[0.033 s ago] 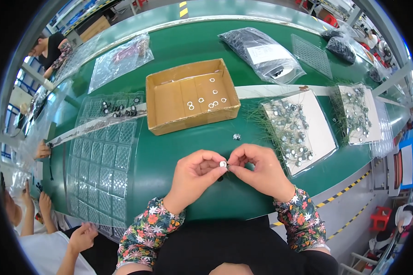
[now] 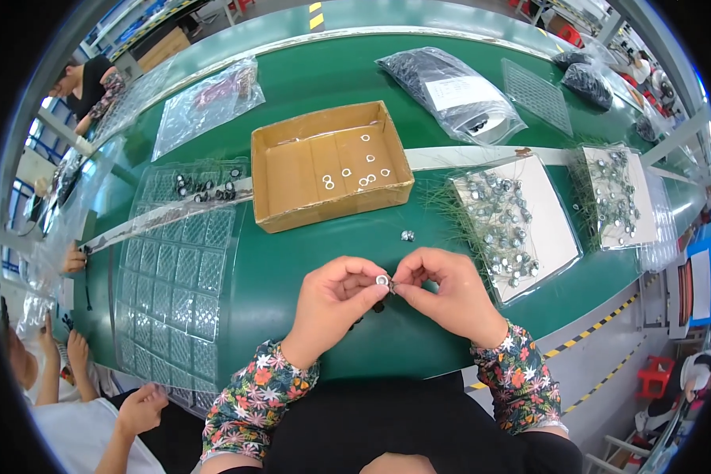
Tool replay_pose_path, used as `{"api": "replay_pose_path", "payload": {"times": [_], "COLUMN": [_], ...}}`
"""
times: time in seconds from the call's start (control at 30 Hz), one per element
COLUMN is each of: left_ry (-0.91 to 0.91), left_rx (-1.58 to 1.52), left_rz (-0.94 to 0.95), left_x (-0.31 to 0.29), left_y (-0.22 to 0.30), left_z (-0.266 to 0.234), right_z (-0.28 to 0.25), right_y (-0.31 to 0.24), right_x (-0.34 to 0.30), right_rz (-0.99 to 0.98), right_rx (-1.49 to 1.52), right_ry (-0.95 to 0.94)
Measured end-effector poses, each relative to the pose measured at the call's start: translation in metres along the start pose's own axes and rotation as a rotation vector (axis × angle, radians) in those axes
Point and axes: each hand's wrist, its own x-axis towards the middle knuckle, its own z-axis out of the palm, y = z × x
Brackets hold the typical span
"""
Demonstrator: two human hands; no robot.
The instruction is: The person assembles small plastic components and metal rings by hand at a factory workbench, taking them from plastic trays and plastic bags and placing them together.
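My left hand (image 2: pixel 333 300) pinches a small white ring (image 2: pixel 382 280) between thumb and fingertips, above the green table. From the other side, the thumb and fingertips of my right hand (image 2: pixel 449 294) close on a small dark part touching the ring; its kind is mostly hidden by the fingers. Small black pieces (image 2: pixel 378 306) lie just below my left fingertips, partly covered. A little beyond the hands sits a small silver round part (image 2: pixel 407 235). Further off, a shallow cardboard box (image 2: pixel 332 212) holds several loose white rings (image 2: pixel 346 172).
Left stands a clear compartment tray (image 2: pixel 178 272) with several black round parts (image 2: pixel 205 189) at its far end. On the right, white boards (image 2: pixel 551 207) carry silver round parts with thin green wires. Plastic bags (image 2: pixel 450 91) lie at the back. Co-workers' hands (image 2: pixel 144 407) show at left.
The white ring has turned slightly, so its open face shows more. My left fingers have shifted a little; a bit more of the black pieces below shows.
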Motion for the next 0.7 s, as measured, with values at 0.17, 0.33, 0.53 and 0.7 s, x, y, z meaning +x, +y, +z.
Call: {"api": "replay_pose_path", "payload": {"times": [0.17, 0.33, 0.53, 0.7], "left_ry": [0.063, 0.076, -0.045, -0.081], "left_rx": [-0.167, -0.321, -0.495, -0.499], "left_rz": [-0.050, -0.161, -0.230, -0.203], "left_x": [0.006, 0.001, -0.001, -0.004], "left_y": [0.002, 0.006, 0.007, 0.005], "left_z": [0.001, -0.009, -0.007, -0.006], "right_z": [-0.015, -0.066, -0.123, -0.109], "right_y": [-0.001, 0.003, 0.032, 0.022], "right_x": [-0.006, -0.015, -0.031, -0.022], "right_rz": [0.005, 0.094, 0.145, -0.007], "right_rx": [0.040, 0.061, -0.510, -0.929], "right_ry": [0.069, 0.321, 0.654, 0.711]}}
